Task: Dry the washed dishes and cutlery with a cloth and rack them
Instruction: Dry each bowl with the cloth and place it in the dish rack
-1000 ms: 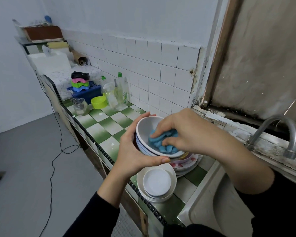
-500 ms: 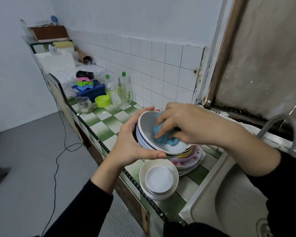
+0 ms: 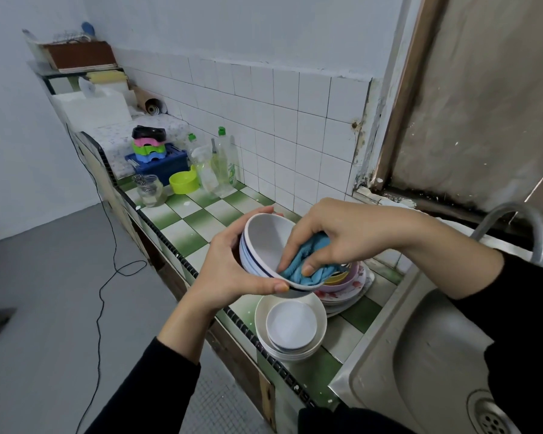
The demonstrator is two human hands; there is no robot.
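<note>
My left hand (image 3: 232,264) grips a white bowl with blue rim stripes (image 3: 264,242), tilted toward me above the counter. My right hand (image 3: 336,236) holds a bunched blue cloth (image 3: 308,267) pressed against the bowl's inner wall near its lower rim. Below the bowl a stack of white bowls (image 3: 290,324) stands on the green-and-white tiled counter (image 3: 198,223). Behind it lies a pile of coloured plates and bowls (image 3: 345,283), partly hidden by my hands.
A blue rack (image 3: 160,164) with coloured plastic pieces stands at the far end, with a green cup (image 3: 184,182), a glass jar (image 3: 149,191) and detergent bottles (image 3: 223,161) nearby. The steel sink (image 3: 436,355) and tap (image 3: 527,227) are at right. A black cable (image 3: 107,277) trails on the floor.
My right hand has moved the cloth from the bowl's middle to its lower rim. The bowl has tilted a little more toward me.
</note>
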